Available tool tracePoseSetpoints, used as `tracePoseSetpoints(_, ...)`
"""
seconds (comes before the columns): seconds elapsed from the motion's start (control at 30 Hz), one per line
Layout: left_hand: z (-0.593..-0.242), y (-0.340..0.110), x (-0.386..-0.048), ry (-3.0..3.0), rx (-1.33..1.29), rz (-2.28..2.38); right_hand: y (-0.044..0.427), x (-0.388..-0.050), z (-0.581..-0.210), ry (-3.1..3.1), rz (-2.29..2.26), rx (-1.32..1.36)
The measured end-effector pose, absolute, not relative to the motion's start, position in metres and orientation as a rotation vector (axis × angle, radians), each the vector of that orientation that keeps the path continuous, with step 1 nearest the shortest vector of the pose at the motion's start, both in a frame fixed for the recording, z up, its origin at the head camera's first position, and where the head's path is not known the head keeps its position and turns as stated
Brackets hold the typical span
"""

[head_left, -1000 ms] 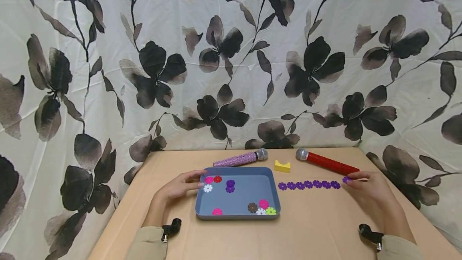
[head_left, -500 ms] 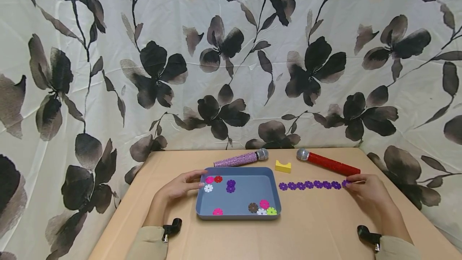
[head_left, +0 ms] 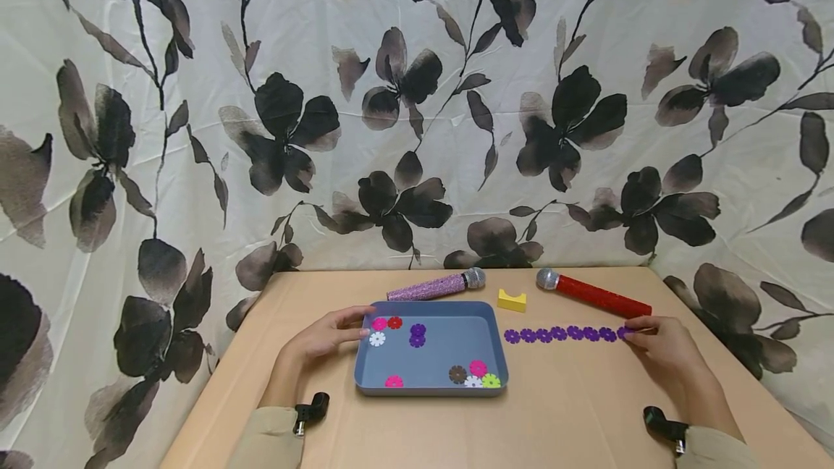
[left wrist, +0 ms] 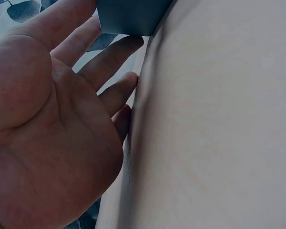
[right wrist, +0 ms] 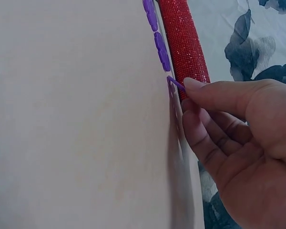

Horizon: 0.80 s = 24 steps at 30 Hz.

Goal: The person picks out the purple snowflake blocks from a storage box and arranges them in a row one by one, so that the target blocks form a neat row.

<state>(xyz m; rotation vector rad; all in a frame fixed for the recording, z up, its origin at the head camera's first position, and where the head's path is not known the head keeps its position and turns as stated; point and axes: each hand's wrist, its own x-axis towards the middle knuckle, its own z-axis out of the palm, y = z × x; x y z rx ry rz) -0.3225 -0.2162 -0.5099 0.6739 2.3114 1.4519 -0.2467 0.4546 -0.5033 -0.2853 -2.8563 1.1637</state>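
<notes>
My right hand [head_left: 671,346] pinches a purple flower-shaped disc [right wrist: 175,82] between thumb and fingertips. In the right wrist view this disc is tilted, its lower edge at the tabletop. It is at the right end of a row of several purple flower discs [head_left: 559,334]. At the left end of a blue-grey tray [head_left: 430,391], my left hand [head_left: 316,339] holds the rim, thumb over the edge and index finger by the far corner. Inside the tray lie two overlapping purple flower discs [head_left: 417,336] and several others in pink, red, white, brown and green.
Behind the tray lies a pink glittery microphone [head_left: 430,287]. A red glittery microphone [head_left: 599,295] lies behind the purple row, close to my right fingers. Between them stands a small yellow notched block [head_left: 511,301]. A floral cloth [head_left: 417,107] hangs along the table's back edge.
My right hand has moved slightly left, bringing the pinched purple flower disc up to the row's right end. My left hand stays at the tray.
</notes>
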Motion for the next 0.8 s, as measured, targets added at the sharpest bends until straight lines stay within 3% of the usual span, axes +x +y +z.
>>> tracePoseSetpoints(0.8,-0.506,-0.214,-0.321,2.307,0.652,1.458,0.449,-0.246,-0.494,-2.833,1.17,-0.253)
